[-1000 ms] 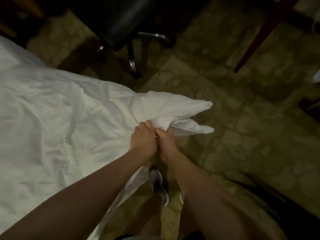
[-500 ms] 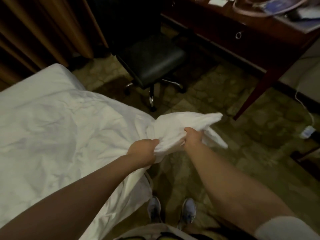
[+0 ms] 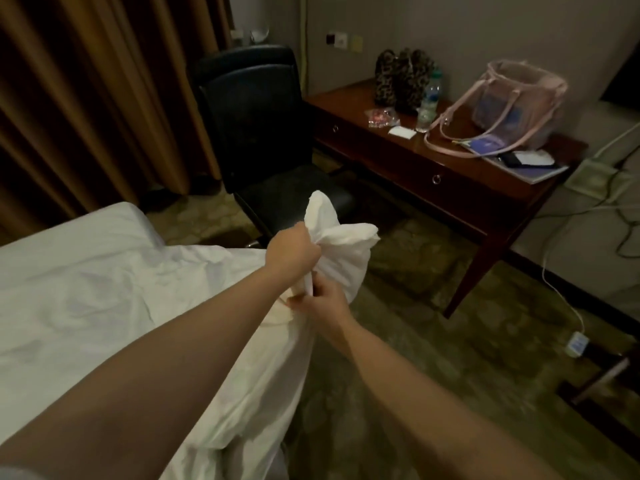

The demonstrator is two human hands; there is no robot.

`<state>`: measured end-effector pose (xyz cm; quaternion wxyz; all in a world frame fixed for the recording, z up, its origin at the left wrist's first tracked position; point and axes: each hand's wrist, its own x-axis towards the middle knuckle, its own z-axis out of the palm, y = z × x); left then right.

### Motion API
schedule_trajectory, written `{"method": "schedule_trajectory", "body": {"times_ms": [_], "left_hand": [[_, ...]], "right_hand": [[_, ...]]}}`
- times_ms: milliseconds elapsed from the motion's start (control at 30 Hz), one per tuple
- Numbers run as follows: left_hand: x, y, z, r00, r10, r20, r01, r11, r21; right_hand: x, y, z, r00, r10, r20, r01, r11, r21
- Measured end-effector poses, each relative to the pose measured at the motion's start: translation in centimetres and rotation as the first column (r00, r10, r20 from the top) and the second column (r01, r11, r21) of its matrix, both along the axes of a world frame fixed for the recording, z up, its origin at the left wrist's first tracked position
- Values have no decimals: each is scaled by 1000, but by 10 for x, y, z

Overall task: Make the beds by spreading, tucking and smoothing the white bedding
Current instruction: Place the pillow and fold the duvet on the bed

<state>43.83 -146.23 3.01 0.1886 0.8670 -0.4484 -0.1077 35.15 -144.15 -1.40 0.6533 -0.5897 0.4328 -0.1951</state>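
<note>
Basically, left hand (image 3: 294, 252) grips the wadded corner of the white bedding (image 3: 104, 289), which spreads off to 9 o'clock; right hand (image 3: 325, 304) pinches a fold at the left's 5 o'clock. Best bet: spread hands apart, pull corner taut, lay flat.

The white bedding (image 3: 104, 289) I grip is matt, creased cloth. The far-right desk (image 3: 388, 157) is glossy wood, the chair (image 3: 256, 109) smooth black leather.

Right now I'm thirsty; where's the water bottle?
In the head view, upper right: the water bottle stands on the wooden desk, between the leopard-print items and the pink bag.
</note>
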Motion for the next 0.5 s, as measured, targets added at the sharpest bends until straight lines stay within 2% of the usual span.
{"method": "schedule_trajectory", "body": {"times_ms": [33, 67, 133, 200, 267, 367, 500], "left_hand": [[6, 4, 2, 1000, -6, -11, 6, 999, -50], [10, 10, 5, 999, -3, -47, -2, 995, -98], [18, 24, 7, 991, 3, -135, -27, 985, -173], [21, 40, 7, 982, -13, -189, -27, 978, -208], [19, 51, 8, 975, -69, -211, 25, 978, -207], [16, 62, 14, 955, -162, -247, 124, 979, -162], [32, 78, 18, 907, -259, -332, 222, 964, -147]], "right_hand": [[1, -1, 6, 1000, -12, -18, 12, 1000, -5], [3, -2, 7, 997, -50, 52, 49, 999, 19], [3, -7, 11, 939, -274, 208, 235, 952, 194], [3, -16, 17, 852, -461, 248, 339, 847, 410], [2, -31, 23, 838, -477, 265, 276, 789, 549], [4, -39, 34, 821, -450, 350, 120, 737, 665], [-2, -41, 43, 742, -548, 387, 28, 601, 799]]}}
